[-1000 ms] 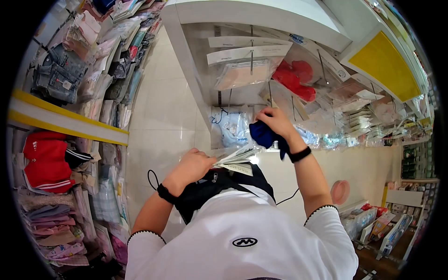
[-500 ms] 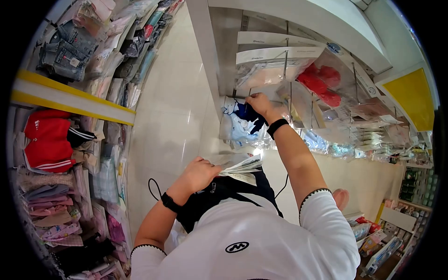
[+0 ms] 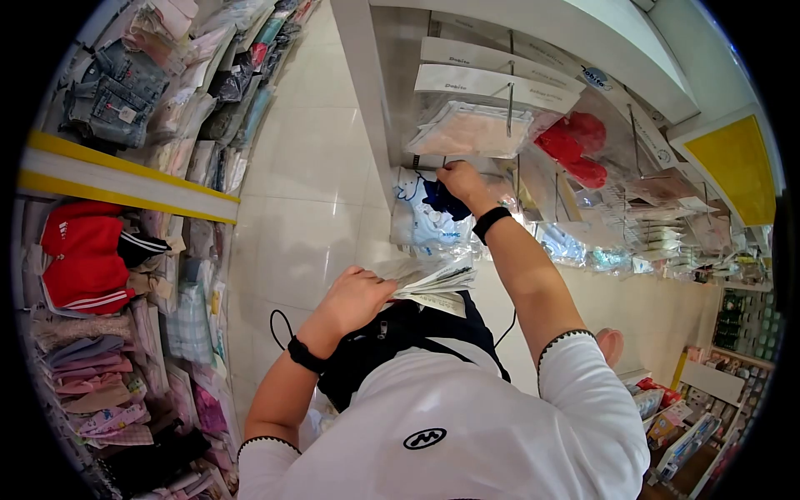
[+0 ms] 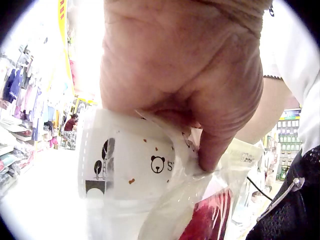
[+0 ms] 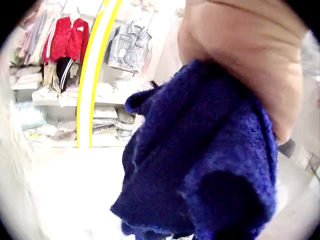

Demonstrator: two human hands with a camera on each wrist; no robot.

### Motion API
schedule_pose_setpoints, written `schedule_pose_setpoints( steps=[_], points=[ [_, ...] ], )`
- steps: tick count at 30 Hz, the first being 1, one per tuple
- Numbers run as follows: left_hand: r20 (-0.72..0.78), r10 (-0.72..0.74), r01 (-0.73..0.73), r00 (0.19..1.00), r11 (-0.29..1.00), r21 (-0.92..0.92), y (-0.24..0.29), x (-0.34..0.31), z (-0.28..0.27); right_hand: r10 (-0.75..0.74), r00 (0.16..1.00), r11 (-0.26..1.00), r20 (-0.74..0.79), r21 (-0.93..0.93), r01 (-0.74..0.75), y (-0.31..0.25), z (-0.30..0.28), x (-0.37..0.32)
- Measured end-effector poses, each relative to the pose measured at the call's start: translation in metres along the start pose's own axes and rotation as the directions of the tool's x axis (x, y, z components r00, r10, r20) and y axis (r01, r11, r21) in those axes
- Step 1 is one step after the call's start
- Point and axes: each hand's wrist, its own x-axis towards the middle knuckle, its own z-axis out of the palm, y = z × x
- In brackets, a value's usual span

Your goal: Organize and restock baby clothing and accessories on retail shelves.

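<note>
At the display rack my right hand (image 3: 465,185) grips a navy blue fuzzy cloth item (image 5: 200,150), which hangs down from the fingers. It overlaps a packaged light blue item (image 3: 427,229) hanging low on the rack. Close by my waist, my left hand (image 3: 357,298) holds a bunch of clear plastic packages with printed card tops (image 3: 442,287). In the left wrist view, thumb and fingers pinch these bags; one card (image 4: 135,160) bears a bear face, and something red (image 4: 207,217) shows inside a bag. The right fingertips are hidden behind the cloth in its wrist view.
Packaged goods with white header cards (image 3: 492,87) hang on metal hooks just above my right hand, beside red packaged items (image 3: 573,146). A white shelf frame (image 3: 367,92) stands left of them. Across the aisle, shelves hold folded clothes and a red jacket (image 3: 87,258).
My right hand has carried the navy cloth forward and left to the rack, over the light blue package. The left hand stays near the waist with its packages.
</note>
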Motion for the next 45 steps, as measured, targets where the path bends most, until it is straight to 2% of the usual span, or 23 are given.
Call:
schedule_pose_setpoints(
  steps=[3,4,10,13,16,18,19,20,22,23,25,26,27,29,30,33,35,38,41,43,45],
  points=[
    [0.005,-0.016,0.016,1.0,1.0,-0.007,0.001,-0.001,-0.001,0.103,0.992,0.994,0.068,-0.04,-0.101,-0.01,-0.022,-0.014],
    [0.016,-0.024,0.024,1.0,1.0,-0.004,0.0,-0.001,-0.001,0.121,0.992,0.991,0.041,-0.064,-0.118,-0.014,-0.023,-0.017],
    [0.035,-0.051,0.051,0.998,0.999,-0.015,0.0,-0.005,0.001,0.098,0.993,0.994,0.066,-0.061,-0.094,-0.006,0.0,0.002],
    [0.037,-0.063,0.063,0.997,0.998,-0.019,-0.002,-0.006,0.005,-0.022,0.992,0.997,0.124,0.073,0.013,0.01,0.001,0.008],
    [0.013,-0.069,0.069,0.998,0.997,-0.042,-0.004,-0.009,0.007,-0.036,0.99,0.937,0.138,0.35,-0.014,0.031,-0.008,-0.009],
    [0.043,-0.117,0.119,0.992,0.992,-0.05,-0.004,-0.012,0.008,-0.057,0.953,0.698,0.299,0.694,-0.176,0.045,-0.019,-0.041],
    [0.055,-0.141,0.144,0.988,0.988,-0.05,-0.005,-0.013,0.007,-0.038,0.924,0.609,0.38,0.742,-0.28,0.055,-0.018,-0.051],
    [0.062,-0.152,0.155,0.987,0.986,-0.059,-0.006,-0.014,0.007,-0.087,0.938,0.648,0.335,0.734,-0.202,0.094,0.01,-0.046],
    [0.085,-0.17,0.177,0.982,0.981,-0.077,-0.006,-0.018,0.007,-0.09,0.888,0.627,0.451,0.719,-0.301,0.111,0.035,-0.069],
    [0.089,-0.163,0.171,0.983,0.982,-0.086,-0.004,-0.021,0.006,-0.056,0.889,0.668,0.454,0.679,-0.305,0.102,0.042,-0.083],
    [0.098,-0.137,0.147,0.986,0.984,-0.101,-0.005,-0.021,0.006,-0.087,0.895,0.71,0.437,0.658,-0.252,0.088,0.065,-0.094],
    [0.126,-0.145,0.156,0.981,0.984,-0.083,-0.008,-0.022,0.009,-0.199,0.94,0.832,0.278,0.555,0.011,0.08,0.077,-0.094],
    [0.141,-0.144,0.156,0.979,0.985,-0.079,-0.009,-0.023,0.01,-0.336,0.931,0.886,0.141,0.384,0.262,0.069,0.09,-0.093],
    [0.16,-0.143,0.155,0.977,0.986,-0.065,-0.013,-0.023,0.009,-0.337,0.941,0.814,-0.041,0.489,0.313,0.028,0.099,-0.095],
    [0.192,-0.142,0.154,0.971,0.987,-0.053,-0.016,-0.023,0.008,-0.374,0.916,0.794,-0.146,0.46,0.398,0.004,0.097,-0.096],
    [0.29,-0.146,0.151,0.946,0.989,0.006,-0.024,-0.028,0.001,-0.452,0.769,0.754,-0.451,0.267,0.6,-0.053,0.087,-0.077],
    [0.352,-0.167,0.159,0.921,0.986,0.054,-0.03,-0.029,-0.012,-0.46,0.678,0.747,-0.573,0.163,0.644,-0.078,0.084,-0.056],
    [0.375,-0.189,0.196,0.908,0.98,0.021,-0.042,-0.038,-0.03,-0.463,0.598,0.793,-0.654,-0.004,0.609,-0.093,0.087,-0.023],
    [0.37,-0.195,0.195,0.908,0.98,0.04,-0.065,-0.05,-0.04,-0.41,0.623,0.822,-0.666,0.026,0.569,-0.075,0.118,-0.012],
    [0.355,-0.202,0.2,0.913,0.979,0.043,-0.073,-0.056,-0.043,-0.292,0.648,0.881,-0.703,0.065,0.468,-0.065,0.133,-0.011],
    [0.349,-0.221,0.217,0.911,0.975,0.052,-0.075,-0.057,-0.054,-0.188,0.631,0.906,-0.753,0.115,0.407,-0.057,0.153,-0.005]
  ],
)
